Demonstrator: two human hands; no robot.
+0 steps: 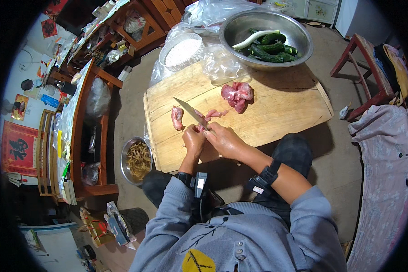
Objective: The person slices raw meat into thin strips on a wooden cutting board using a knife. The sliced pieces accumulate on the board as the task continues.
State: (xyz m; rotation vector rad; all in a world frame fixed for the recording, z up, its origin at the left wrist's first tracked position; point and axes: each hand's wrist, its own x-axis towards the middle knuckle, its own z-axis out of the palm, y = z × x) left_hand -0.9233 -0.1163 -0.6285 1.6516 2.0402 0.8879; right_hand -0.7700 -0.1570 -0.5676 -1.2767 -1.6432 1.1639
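Observation:
My right hand is closed around the handle of a kitchen knife, whose blade points up and left above the wooden board. Close beside it, my left hand holds a small piece of raw meat against the knife near its handle; the fingers partly hide the piece. Thin strips of cut meat lie just beyond the blade. One elongated piece of meat rests left of the knife. A larger chunk of raw meat lies farther back on the board.
A steel bowl with cucumbers and a pale green stalk stands on the board's back edge, near a crumpled plastic bag and a white perforated basket. Left of the board, a metal bowl holds brownish strips. A red wooden stool stands at right.

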